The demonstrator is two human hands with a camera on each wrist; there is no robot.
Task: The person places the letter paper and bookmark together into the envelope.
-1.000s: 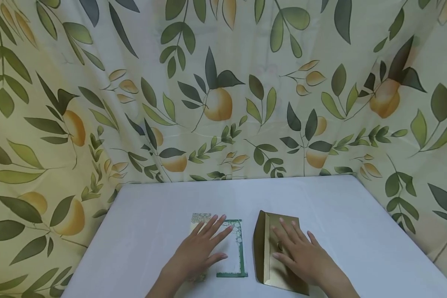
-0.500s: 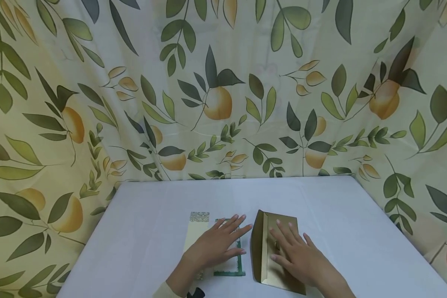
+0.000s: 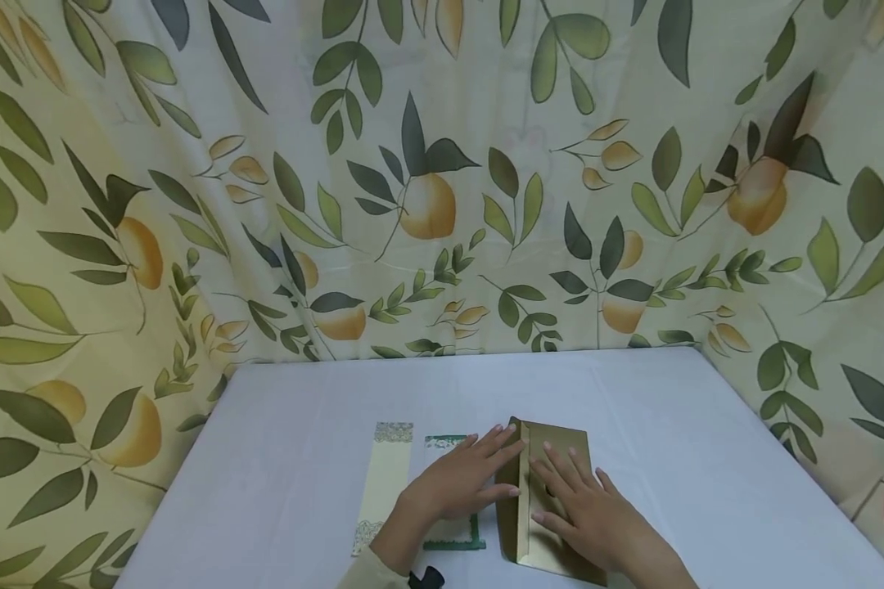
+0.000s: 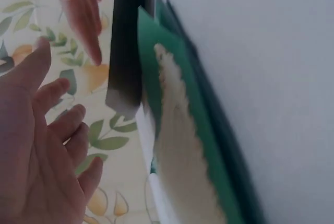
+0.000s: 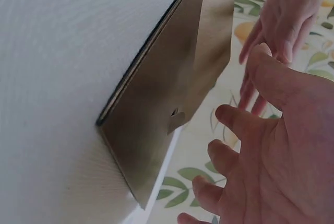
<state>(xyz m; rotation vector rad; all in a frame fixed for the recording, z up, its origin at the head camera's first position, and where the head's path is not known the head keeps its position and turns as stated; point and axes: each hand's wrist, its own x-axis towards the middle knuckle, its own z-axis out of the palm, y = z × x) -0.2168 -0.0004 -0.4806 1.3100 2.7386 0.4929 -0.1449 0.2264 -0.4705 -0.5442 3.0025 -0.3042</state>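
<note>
A gold-brown envelope (image 3: 541,546) lies on the table with its flap folded out to the left. My right hand (image 3: 588,511) is spread above it, and the right wrist view shows a gap between those fingers and the envelope (image 5: 156,98). My left hand (image 3: 466,478) hovers palm down with straight fingers, its tips overlapping the flap in the head view. Partly hidden beneath that hand is a white card with a green border (image 3: 453,544), seen up close as a green-edged card (image 4: 180,130) in the left wrist view. Both hands hold nothing.
Left of the card lies a long cream paper strip (image 3: 389,474) with patterned ends. A white cloth covers the table (image 3: 287,458). A curtain (image 3: 486,204) printed with fruit and leaves hangs behind and at both sides. A dark band (image 3: 427,577) shows at the left wrist.
My left hand has moved right, from over the paper strip and card to the envelope's flap, uncovering the strip. My right hand stays nearly still over the envelope.
</note>
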